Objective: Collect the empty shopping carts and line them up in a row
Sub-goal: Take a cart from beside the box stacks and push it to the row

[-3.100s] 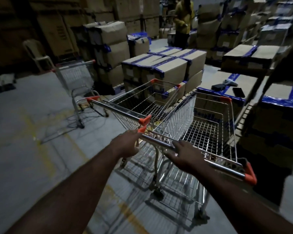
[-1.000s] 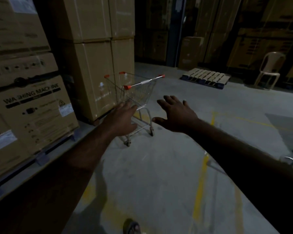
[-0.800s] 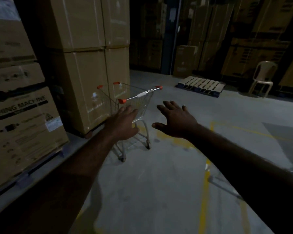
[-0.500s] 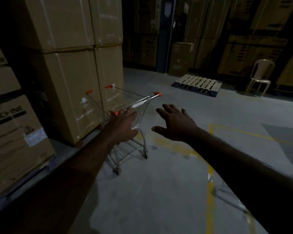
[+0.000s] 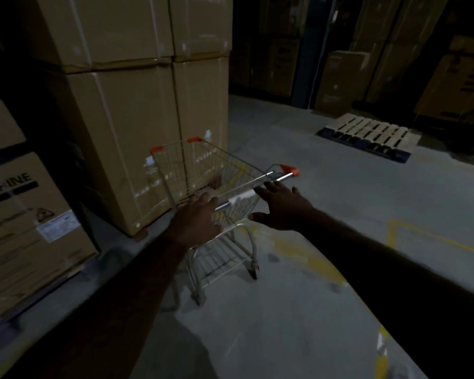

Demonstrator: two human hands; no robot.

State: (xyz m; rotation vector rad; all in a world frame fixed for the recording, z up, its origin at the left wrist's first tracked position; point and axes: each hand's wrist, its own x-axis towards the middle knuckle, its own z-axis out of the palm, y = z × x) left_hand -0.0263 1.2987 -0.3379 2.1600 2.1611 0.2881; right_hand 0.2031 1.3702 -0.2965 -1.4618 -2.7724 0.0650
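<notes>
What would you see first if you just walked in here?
The little silver shopping cart with orange corners, in the middle beside tall cardboard boxes. The left hand and right hand reach for its handle. A wooden pallet lies on the floor, far back on the right.

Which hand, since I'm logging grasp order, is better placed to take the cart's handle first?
Probably left: the left hand covers the left end of the handle, fingers straight; the right hand is spread, only its fingertips at the bar.

The left hand (image 5: 196, 217) hides the left handle end of the silver wire shopping cart (image 5: 203, 170); whether it touches cannot be told.
</notes>
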